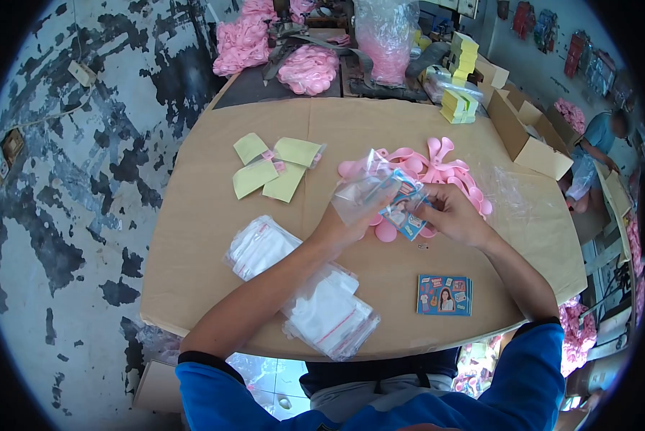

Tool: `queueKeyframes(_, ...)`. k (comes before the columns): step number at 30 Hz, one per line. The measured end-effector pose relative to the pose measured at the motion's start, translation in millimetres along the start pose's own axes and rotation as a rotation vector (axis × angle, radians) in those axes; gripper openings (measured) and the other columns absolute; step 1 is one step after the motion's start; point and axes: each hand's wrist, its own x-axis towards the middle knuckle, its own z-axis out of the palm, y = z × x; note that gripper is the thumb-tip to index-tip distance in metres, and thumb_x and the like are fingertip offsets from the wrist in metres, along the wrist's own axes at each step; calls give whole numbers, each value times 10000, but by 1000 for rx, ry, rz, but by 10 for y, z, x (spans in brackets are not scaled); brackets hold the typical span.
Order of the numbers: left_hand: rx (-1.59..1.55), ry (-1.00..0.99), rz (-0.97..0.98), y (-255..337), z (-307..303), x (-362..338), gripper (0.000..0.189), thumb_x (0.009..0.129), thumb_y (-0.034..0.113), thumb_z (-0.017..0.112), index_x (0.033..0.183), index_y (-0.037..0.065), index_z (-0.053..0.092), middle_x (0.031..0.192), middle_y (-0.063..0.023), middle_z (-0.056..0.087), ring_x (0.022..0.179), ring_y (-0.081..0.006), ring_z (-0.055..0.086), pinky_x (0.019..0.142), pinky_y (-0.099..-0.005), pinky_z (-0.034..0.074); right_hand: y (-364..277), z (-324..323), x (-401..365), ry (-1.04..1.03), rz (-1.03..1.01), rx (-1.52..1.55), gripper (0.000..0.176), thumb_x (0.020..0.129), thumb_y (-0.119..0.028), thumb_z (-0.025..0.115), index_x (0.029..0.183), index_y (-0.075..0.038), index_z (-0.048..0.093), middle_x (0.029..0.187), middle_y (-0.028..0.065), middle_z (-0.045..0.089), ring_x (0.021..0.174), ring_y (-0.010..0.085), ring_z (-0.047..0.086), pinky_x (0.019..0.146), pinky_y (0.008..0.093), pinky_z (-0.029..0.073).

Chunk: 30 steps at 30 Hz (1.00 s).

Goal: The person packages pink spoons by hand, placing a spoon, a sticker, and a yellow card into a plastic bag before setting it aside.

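Over the middle of the table, my left hand (pixel 362 208) is closed on a clear plastic bag (pixel 357 188), which stands up around its fingers. My right hand (pixel 457 214) pinches the edge of a blue printed card (pixel 411 224), which overlaps the bag's mouth in this view. Just behind both hands lies a heap of pink plastic spoons (pixel 437 161), partly hidden by them. A small stack of the same blue cards (pixel 444 295) sits nearer my body on the right. Flat clear bags with white faces (pixel 329 309) lie in piles beneath and beside my left forearm.
Yellow-green paper pieces (pixel 254 178) with small pink bits lie at the table's left. At the back are bagged pink items (pixel 308 70) and yellow stacks (pixel 460 104). Open cardboard boxes (pixel 534 136) stand at the right edge, with another person (pixel 599 147) beyond.
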Motion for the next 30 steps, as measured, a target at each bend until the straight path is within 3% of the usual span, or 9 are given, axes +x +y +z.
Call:
queueKeyframes(4,-115,10,-159,148,-49,-56,292,911,294,650,1030,27,653,1052,-47,638,968,-90,585,797,-264,475,96,-1,127,-35,-90,127,243,946,-177,600,1107,-3,653,789,-31,633,668,22,523,571,204,423)
queueKeyframes(7,28,8,-108,-35,-83,26,329,905,298,658,1079,21,628,1062,-39,634,952,-84,581,804,-256,474,144,25,187,-22,-101,145,245,941,-189,612,1100,-8,658,798,-30,639,667,19,522,577,203,428)
queueKeyframes(10,36,27,161,-87,36,9,381,914,343,642,1141,40,602,1019,-9,626,895,-66,587,748,-248,485,172,72,231,-24,-130,224,242,938,-194,618,1091,-12,663,811,-30,644,670,16,521,586,201,436)
queueKeyframes(14,-55,-61,208,16,21,28,550,951,330,577,1382,43,394,1364,-119,486,1228,-168,494,984,-322,452,101,189,327,74,-179,310,244,943,-203,609,1088,-14,664,845,-24,647,687,23,527,597,209,445)
queueKeyframes(15,-300,-135,140,19,-41,50,589,986,322,496,1445,28,275,1473,-141,361,1333,-200,395,1071,-366,391,102,189,356,100,-163,316,247,943,-208,609,1089,-16,663,851,-22,647,690,24,529,597,210,446)
queueKeyframes(18,-494,-121,64,46,-70,50,542,1008,329,430,1422,0,311,1449,-140,394,1303,-207,432,1065,-379,399,59,213,361,98,-143,353,259,940,-237,615,1073,-20,664,846,-13,643,698,28,535,594,213,449)
queueKeyframes(24,-19,-108,279,44,12,19,550,918,160,602,1389,-6,370,1371,-134,484,1239,-180,486,1024,-339,416,151,110,365,-9,-47,271,264,949,-258,604,1024,-13,664,799,-7,627,710,31,541,602,223,450)
queueKeyframes(28,-106,-19,197,80,-21,-39,470,874,94,642,1303,42,457,1309,-120,534,1178,-174,527,992,-341,434,82,14,346,49,-212,236,294,977,-291,550,948,-18,656,718,-3,591,667,42,525,597,232,439)
queueKeyframes(30,-416,90,173,94,-44,25,421,866,91,667,1248,41,497,1279,-100,551,1184,-160,516,1003,-350,433,115,-212,423,74,-273,179,266,974,-263,541,995,-26,663,723,10,592,658,75,529,620,246,444)
